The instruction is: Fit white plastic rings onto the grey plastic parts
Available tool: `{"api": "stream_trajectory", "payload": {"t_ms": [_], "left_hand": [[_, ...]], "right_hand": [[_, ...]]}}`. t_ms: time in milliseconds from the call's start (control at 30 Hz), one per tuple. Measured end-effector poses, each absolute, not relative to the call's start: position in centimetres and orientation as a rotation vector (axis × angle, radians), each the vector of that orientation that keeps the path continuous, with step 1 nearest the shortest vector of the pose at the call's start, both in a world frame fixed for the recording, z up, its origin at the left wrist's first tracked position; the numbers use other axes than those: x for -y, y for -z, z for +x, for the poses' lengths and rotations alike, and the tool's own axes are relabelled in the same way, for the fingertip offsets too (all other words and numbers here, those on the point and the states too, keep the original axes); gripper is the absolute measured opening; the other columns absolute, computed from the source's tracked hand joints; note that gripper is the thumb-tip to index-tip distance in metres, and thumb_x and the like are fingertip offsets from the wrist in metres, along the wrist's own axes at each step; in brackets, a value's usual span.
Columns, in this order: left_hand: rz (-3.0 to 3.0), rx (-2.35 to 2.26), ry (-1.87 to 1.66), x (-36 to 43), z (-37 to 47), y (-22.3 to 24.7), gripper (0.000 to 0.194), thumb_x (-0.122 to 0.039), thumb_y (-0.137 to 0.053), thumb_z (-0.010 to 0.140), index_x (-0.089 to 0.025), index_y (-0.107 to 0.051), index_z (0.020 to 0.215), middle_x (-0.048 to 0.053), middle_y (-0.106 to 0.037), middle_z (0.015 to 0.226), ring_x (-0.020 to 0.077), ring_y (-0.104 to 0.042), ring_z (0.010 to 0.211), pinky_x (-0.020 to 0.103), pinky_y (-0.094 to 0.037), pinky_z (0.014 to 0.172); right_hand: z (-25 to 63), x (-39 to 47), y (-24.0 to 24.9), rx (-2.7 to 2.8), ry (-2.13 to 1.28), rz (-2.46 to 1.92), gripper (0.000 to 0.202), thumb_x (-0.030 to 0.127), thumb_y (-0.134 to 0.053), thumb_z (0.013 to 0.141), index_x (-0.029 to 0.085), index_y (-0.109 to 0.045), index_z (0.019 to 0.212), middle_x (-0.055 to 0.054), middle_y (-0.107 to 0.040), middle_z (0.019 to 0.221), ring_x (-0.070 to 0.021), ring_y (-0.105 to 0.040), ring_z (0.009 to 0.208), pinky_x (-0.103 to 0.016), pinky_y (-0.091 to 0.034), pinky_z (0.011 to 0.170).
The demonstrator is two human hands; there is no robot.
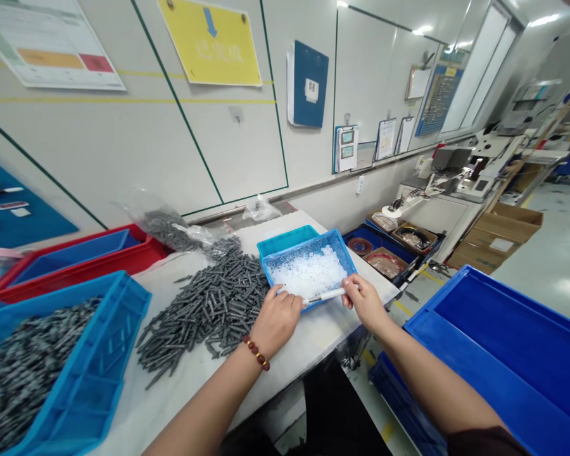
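My right hand (pixel 363 301) is closed around a white pen-shaped tool (pixel 331 294), whose narrower tip points left. My left hand (pixel 280 313), with a beaded bracelet at the wrist, is closed at that tip; what its fingers pinch is mostly hidden, with only a small dark bit showing. Just beyond both hands sits a blue tray (pixel 349 252) holding many small white translucent pieces (pixel 308 269). It partly overlaps a teal tray (pixel 285 239) behind it. Left of my left hand, a big pile of dark grey ribbed plugs (pixel 213 304) spreads over the white tabletop (pixel 147 405).
A blue bin (pixel 123 354) full of similar grey parts stands at left, a red bin (pixel 145 237) behind it. Plastic bags (pixel 171 228) of parts lie by the wall. On the right are a large blue crate (pixel 508 342) and cardboard boxes (pixel 498 237).
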State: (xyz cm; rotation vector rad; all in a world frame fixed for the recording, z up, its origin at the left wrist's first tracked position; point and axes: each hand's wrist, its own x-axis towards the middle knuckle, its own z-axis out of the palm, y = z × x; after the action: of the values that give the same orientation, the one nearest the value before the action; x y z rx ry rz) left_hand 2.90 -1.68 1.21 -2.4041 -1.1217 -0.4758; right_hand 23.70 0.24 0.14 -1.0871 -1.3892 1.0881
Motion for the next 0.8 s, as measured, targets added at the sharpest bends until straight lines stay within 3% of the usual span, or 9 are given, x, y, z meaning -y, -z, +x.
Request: {"api": "stream_trajectory", "payload": {"t_ms": [300,400,500,667,800], "left_hand": [[-2.537,1.149,0.515,3.3,3.6,0.1,0.028,-0.023,-0.033,0.095,-0.014,-0.057,0.083,0.002,-0.059,0.062,0.0175,-0.057,0.062,0.045,-0.04,0.087],[-2.485,1.207,0.558,3.6,3.5,0.3,0.034,-0.037,-0.039,0.092,-0.013,-0.052,0.113,0.011,-0.066,0.097,0.0242,-0.059,0.094,0.049,-0.034,0.096],[-2.361,1.271,0.666,3.8,3.1,0.4,0.056,-0.048,-0.042,0.088,-0.011,-0.038,0.13,0.018,-0.05,0.129,0.0308,-0.043,0.121,0.05,-0.03,0.101],[-2.322,1.339,0.773,4.4,2.2,1.4,0.046,-0.038,-0.037,0.092,-0.015,-0.036,0.132,0.015,-0.053,0.125,0.0276,-0.046,0.119,0.047,-0.033,0.102],[-2.346,1.346,0.759,4.7,1.9,2.0,0.043,-0.035,-0.038,0.092,-0.016,-0.038,0.13,0.015,-0.055,0.123,0.0276,-0.049,0.116,0.047,-0.034,0.1]], "right_hand": [[21.6,2.1,2.3,1.36,-1.175,-1.052,0.035,0.053,-0.047,0.082,0.022,-0.044,0.067,0.006,-0.048,0.046,-0.0098,-0.04,0.042,-0.023,-0.033,0.047],[22.6,1.5,3.1,1.241,-1.226,-1.054,0.036,0.054,-0.046,0.081,0.022,-0.045,0.066,0.006,-0.046,0.045,-0.0092,-0.037,0.04,-0.022,-0.031,0.045],[25.0,0.2,3.3,1.106,-1.056,-1.138,0.035,0.054,-0.046,0.079,0.022,-0.046,0.066,0.006,-0.046,0.045,-0.0095,-0.036,0.04,-0.023,-0.03,0.045],[29.4,-1.8,2.4,1.169,-0.612,-1.364,0.033,0.051,-0.045,0.08,0.022,-0.048,0.065,0.004,-0.05,0.047,-0.0119,-0.042,0.044,-0.024,-0.034,0.05],[30.9,-2.7,1.8,1.27,-0.502,-1.447,0.033,0.048,-0.044,0.081,0.022,-0.047,0.06,0.004,-0.052,0.046,-0.0127,-0.045,0.045,-0.025,-0.035,0.053]]}}
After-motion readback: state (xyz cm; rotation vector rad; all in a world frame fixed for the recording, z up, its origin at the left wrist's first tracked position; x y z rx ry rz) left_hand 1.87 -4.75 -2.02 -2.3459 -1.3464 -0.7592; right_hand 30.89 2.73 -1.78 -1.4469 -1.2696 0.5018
